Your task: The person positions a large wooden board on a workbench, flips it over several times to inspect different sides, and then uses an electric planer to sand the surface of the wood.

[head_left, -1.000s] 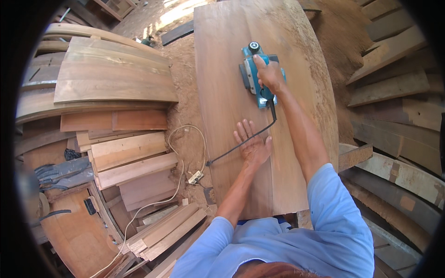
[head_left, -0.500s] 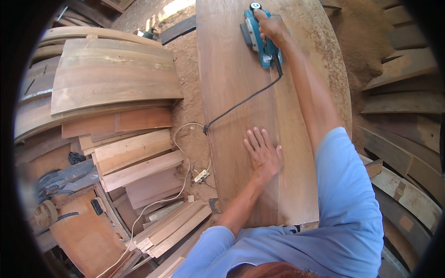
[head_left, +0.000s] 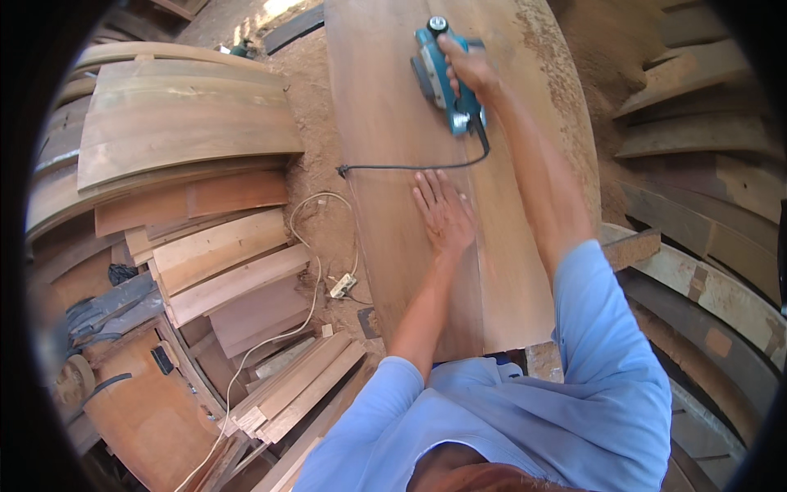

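Observation:
My right hand (head_left: 473,69) is wrapped round the handle of a teal electric planer (head_left: 438,78), which rests on the far part of a long wooden panel (head_left: 385,254). A round black knob tops the planer's far end. From its near end a black cord (head_left: 410,167) curves left across the panel, past the fingertips of my left hand. Flat on the wood, fingers stretched out, my left hand (head_left: 444,215) lies near a lengthwise seam in the panel. The planer hides the surface beneath it.
Wood shavings (head_left: 557,66) lie along the panel's right edge. On the floor to the left are a pale extension cord (head_left: 316,279) and its socket block (head_left: 343,285). Stacked boards (head_left: 193,123) fill the left side, and more planks (head_left: 697,148) lean at the right.
The planer and my right hand have come slightly nearer over the panel. My left hand has slid farther forward. The black cord now runs more level, and the whole view has shifted a little.

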Demonstrator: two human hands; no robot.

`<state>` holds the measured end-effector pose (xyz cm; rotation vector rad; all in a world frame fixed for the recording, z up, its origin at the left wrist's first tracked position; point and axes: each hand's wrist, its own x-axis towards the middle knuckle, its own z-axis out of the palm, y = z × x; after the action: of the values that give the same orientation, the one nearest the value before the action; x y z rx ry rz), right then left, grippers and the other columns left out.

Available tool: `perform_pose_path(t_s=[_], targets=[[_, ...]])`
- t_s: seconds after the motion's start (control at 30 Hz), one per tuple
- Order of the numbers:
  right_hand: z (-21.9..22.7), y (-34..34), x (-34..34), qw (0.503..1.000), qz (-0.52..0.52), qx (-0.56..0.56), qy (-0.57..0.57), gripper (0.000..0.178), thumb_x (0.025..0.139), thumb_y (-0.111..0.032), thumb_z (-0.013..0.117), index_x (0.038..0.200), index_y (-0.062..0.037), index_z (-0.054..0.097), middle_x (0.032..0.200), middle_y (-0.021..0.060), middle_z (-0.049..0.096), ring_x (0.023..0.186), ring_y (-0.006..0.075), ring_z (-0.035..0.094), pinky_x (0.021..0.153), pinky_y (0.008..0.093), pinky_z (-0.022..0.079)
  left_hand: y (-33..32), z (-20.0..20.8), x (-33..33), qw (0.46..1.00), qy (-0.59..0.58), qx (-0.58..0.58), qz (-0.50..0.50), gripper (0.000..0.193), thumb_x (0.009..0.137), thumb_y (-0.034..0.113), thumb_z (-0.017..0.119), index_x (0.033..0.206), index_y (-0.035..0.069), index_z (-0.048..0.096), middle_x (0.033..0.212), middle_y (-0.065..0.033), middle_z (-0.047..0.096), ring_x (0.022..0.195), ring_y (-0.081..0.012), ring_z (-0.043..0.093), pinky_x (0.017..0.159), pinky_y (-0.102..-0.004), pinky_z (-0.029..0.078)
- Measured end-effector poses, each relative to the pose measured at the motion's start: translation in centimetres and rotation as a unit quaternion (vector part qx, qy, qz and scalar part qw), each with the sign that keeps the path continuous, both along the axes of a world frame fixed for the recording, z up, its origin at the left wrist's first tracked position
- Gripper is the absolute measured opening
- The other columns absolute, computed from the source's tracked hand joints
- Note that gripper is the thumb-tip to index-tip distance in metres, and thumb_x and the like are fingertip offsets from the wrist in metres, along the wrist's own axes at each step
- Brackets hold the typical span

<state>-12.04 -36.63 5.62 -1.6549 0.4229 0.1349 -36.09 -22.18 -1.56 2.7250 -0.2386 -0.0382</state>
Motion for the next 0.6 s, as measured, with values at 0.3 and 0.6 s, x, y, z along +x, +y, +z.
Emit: perform_pose_path(t_s=[0.3, 0.6], targets=[[0.3, 3.6, -27.9, 0.998, 0.006, 0.019, 0.055, 0.049, 0.095, -0.051, 0.063, 0.091, -0.0024, 0.062, 0.066, 0.0093, 0.062, 0.056, 0.0202, 0.06, 0.052, 0.0373, 0.047, 11.1, -1.1, -9.4, 1.0, -0.005, 0.017, -0.016, 0.076, 0.09, 0.02, 0.058, 0.15, -0.016, 0.027, 0.16, -0.0361, 0.019, 0.152, -0.0493, 0.013, 0.124, -0.057, 0.01], [2.2, 7.4, -53.2, 0.995, 0.057, -0.056, 0.059, 0.049, 0.095, -0.043, 0.06, 0.112, 0.0031, 0.06, 0.092, 0.0282, 0.067, 0.089, 0.0462, 0.066, 0.079, 0.0494, 0.051, 17.7, -0.5, -21.0, 0.997, 0.018, 0.057, -0.048, 0.078, 0.09, 0.023, 0.058, 0.148, -0.018, 0.026, 0.158, -0.0393, 0.02, 0.15, -0.0541, 0.012, 0.123, -0.0591, 0.011]])
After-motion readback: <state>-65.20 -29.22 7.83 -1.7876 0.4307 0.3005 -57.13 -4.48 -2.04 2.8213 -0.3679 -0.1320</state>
